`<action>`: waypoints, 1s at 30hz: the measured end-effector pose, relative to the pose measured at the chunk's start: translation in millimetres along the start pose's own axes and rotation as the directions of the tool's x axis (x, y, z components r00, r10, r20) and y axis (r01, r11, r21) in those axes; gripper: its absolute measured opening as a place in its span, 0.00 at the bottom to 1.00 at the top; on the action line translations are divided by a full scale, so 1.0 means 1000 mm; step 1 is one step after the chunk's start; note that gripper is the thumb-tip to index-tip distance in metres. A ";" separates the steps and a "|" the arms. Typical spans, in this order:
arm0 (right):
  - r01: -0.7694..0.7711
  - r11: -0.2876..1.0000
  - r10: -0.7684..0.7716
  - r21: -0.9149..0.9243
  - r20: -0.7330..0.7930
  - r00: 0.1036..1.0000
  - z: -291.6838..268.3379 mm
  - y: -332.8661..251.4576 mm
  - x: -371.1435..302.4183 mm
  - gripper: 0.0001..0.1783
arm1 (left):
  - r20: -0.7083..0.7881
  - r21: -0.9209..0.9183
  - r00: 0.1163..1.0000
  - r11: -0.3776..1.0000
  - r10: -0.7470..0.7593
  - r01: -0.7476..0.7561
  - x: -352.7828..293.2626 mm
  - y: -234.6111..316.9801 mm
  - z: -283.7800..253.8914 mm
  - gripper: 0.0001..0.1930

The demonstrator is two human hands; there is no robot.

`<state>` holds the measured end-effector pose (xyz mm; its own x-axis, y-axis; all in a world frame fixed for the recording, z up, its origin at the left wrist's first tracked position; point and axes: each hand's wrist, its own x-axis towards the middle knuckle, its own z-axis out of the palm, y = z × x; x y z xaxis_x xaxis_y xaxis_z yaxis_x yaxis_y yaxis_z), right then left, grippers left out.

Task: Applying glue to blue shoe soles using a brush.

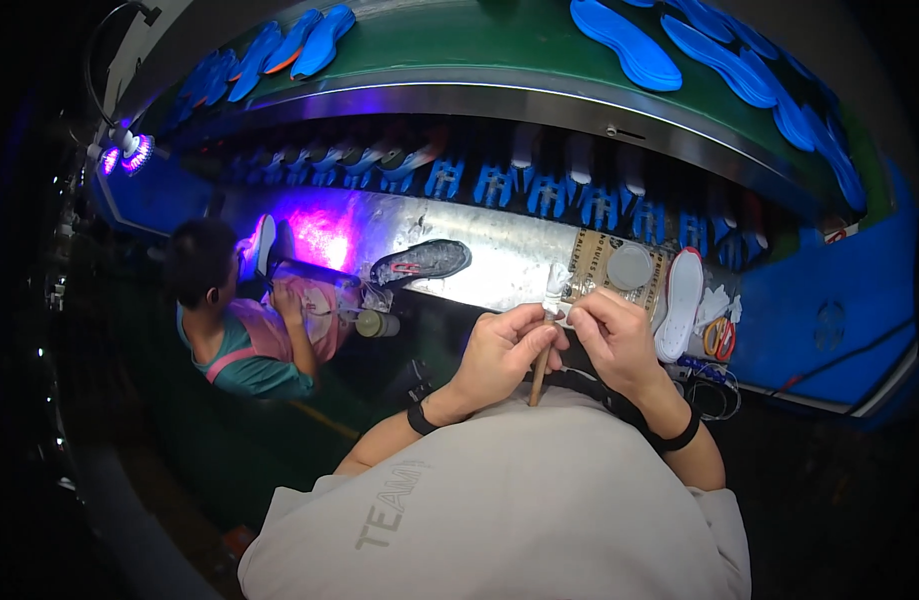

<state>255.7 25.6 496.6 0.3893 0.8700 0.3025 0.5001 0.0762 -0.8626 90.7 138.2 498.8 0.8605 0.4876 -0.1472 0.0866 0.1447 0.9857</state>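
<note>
My left hand is closed around a thin wooden-handled tool held upright close to my body. White, crumpled material covers the top of the tool, so I cannot tell its kind. Beside it, my right hand has its fingers pinched together near that white top; whatever they hold is too small to make out. Ahead of both hands on the lit metal bench lies a dark shoe piece with a red mark. A white shoe sole with a red edge rests right of my right hand.
A round grey lid or pot stands on printed cardboard, near scissors and white scraps. Blue insoles lie on a green belt behind. At left, a seated person is beside a shoe and purple lamp.
</note>
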 end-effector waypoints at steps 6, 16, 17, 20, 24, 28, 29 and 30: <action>-0.017 0.999 0.022 0.039 -0.155 0.988 0.003 -0.015 0.004 0.03 | 0.023 -0.012 0.998 0.999 0.051 -0.050 -0.007 0.004 -0.005 0.11; 0.062 0.998 -0.066 -0.023 -0.269 0.961 0.008 -0.028 0.011 0.09 | -0.055 0.166 0.992 0.981 0.116 -0.105 -0.015 0.014 0.008 0.11; 0.075 0.996 -0.085 -0.046 -0.277 0.957 0.008 -0.029 0.011 0.10 | -0.070 0.193 0.988 0.974 0.135 -0.119 -0.015 0.014 0.010 0.12; 0.083 0.992 -0.108 -0.097 -0.295 0.949 0.005 -0.034 0.008 0.10 | -0.109 0.230 0.978 0.961 0.180 -0.152 -0.015 0.015 0.018 0.13; 0.036 0.995 -0.065 -0.089 -0.342 0.937 0.004 -0.038 0.008 0.12 | -0.104 0.329 0.961 0.920 0.258 -0.211 -0.013 0.016 0.024 0.14; 0.027 0.990 -0.077 -0.142 -0.359 0.930 0.001 -0.038 0.008 0.13 | -0.101 0.370 0.950 0.898 0.294 -0.238 -0.009 0.016 0.028 0.15; 0.000 0.993 -0.044 -0.118 -0.375 0.926 0.002 -0.038 0.008 0.13 | -0.100 0.381 0.948 0.892 0.302 -0.244 -0.008 0.015 0.028 0.15; -0.028 0.995 -0.012 -0.099 -0.386 0.922 0.001 -0.038 0.007 0.13 | -0.108 0.383 0.945 0.890 0.310 -0.248 -0.007 0.015 0.030 0.14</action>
<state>238.4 29.2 531.0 0.6517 0.6134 0.4462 0.5633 0.0026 -0.8263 100.8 111.1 517.3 0.7857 0.5982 0.1577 0.0556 -0.3223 0.9450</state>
